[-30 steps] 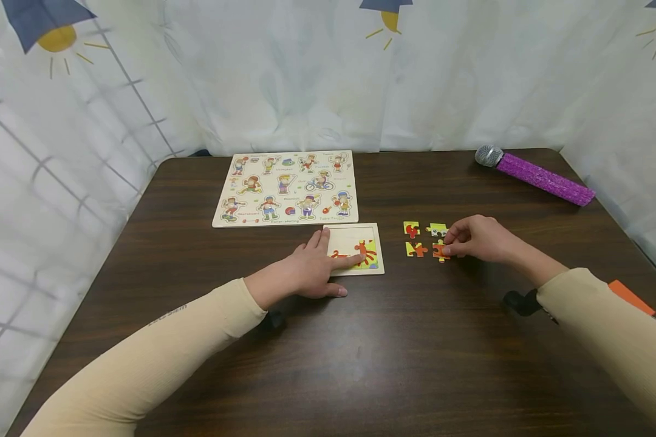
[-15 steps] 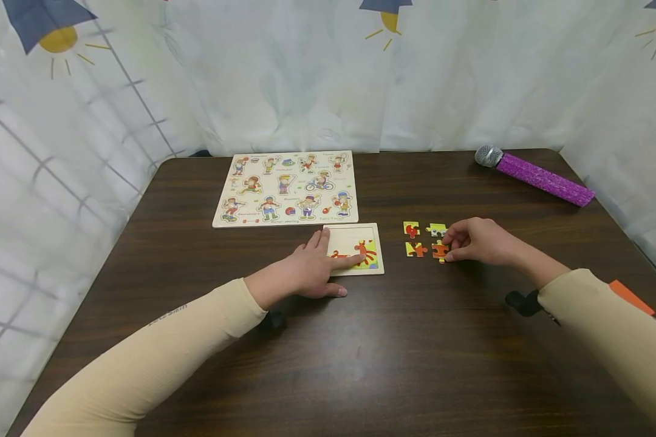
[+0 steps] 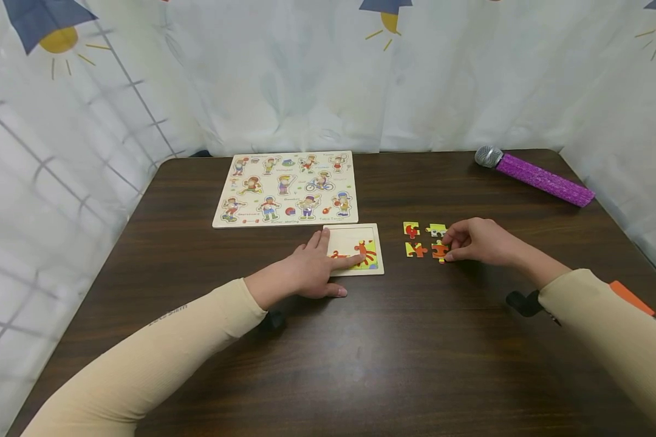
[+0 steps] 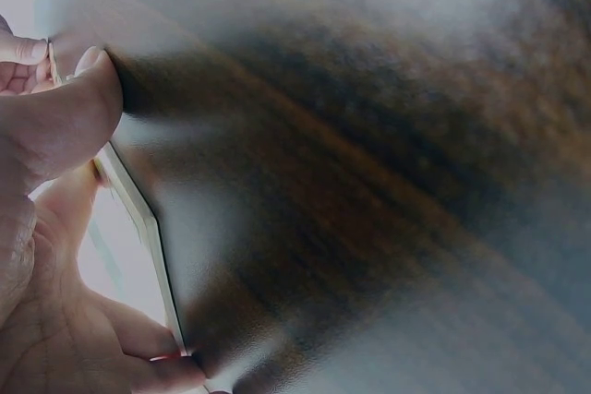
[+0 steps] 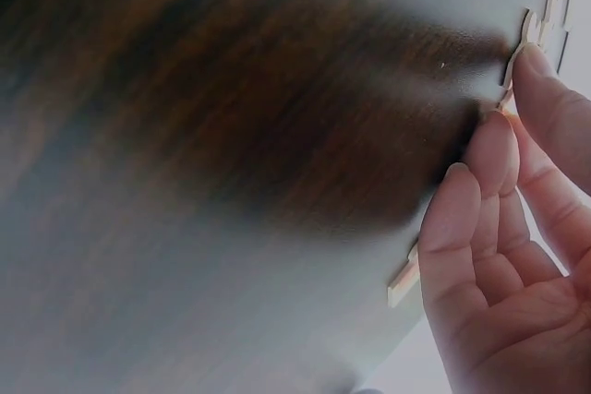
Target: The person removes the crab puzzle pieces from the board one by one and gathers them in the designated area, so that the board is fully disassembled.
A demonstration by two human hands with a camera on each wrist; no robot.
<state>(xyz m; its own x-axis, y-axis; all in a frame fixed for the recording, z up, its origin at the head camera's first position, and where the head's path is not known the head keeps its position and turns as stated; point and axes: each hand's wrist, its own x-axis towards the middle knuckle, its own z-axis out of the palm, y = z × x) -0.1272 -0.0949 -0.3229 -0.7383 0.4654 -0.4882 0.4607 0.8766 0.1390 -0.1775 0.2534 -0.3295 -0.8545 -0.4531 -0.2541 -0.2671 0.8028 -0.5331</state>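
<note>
The left hand (image 3: pixel 313 272) lies spread on a puzzle tray (image 3: pixel 355 233); the right hand (image 3: pixel 480 242), its pinch unclear, touches a puzzle piece (image 3: pixel 439 250) right of it (likely light, stiff, best gripped by its edges).

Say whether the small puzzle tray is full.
Not full: the small puzzle tray shows bare wood in its upper part, and four puzzle pieces lie outside it.

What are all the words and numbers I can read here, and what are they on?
"Roller-skating": big puzzle board, bottom edge.
"Table Tennis": same board, bottom right, fuzzy.
"Skateboard": same board, lower left, fuzzy.
Other words on that board: too small or blurred.
Letters on the left sleeve: too blurred to read.
Small puzzle tray and loose puzzle pieces: no words visible.
No readable numbers.
</note>
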